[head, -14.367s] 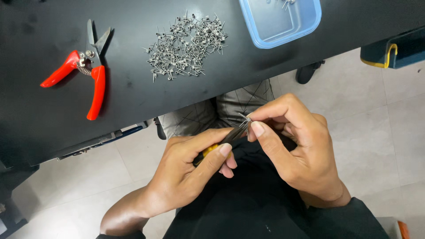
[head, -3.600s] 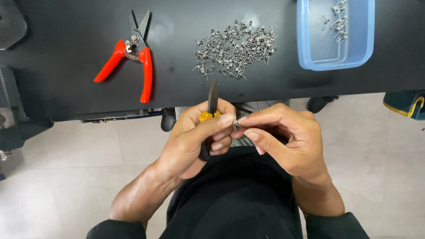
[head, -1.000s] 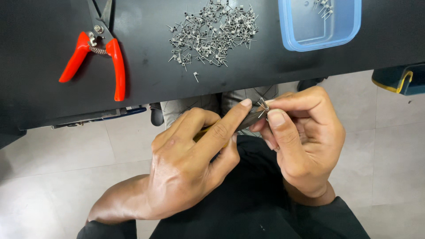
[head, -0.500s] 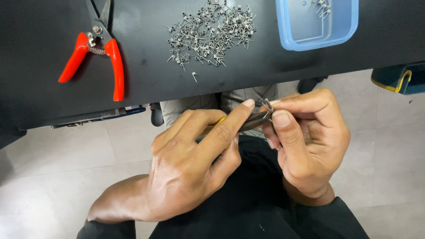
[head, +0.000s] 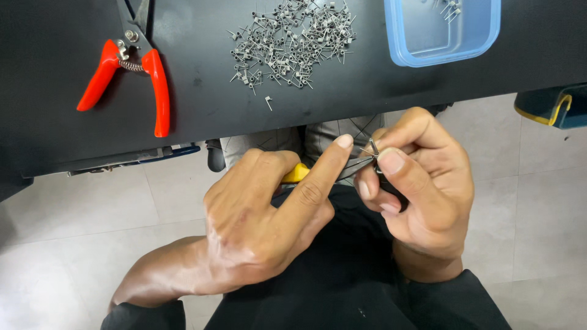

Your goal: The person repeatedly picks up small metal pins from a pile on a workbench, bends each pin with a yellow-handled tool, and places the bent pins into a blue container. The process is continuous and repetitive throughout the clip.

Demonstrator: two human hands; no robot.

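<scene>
The small wire coil (head: 373,146) sat pinched in our right hand (head: 422,189), our left hand (head: 269,226) closed on yellow-handled pliers (head: 342,171); few coils lay in the blue tray (head: 397,36), a heap (head: 293,40) remained on the worktop (head: 202,104).

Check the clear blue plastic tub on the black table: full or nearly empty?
Nearly empty. The clear blue plastic tub shows mostly bare bottom, with a few small metal pieces near its far edge; the top is cropped.
</scene>
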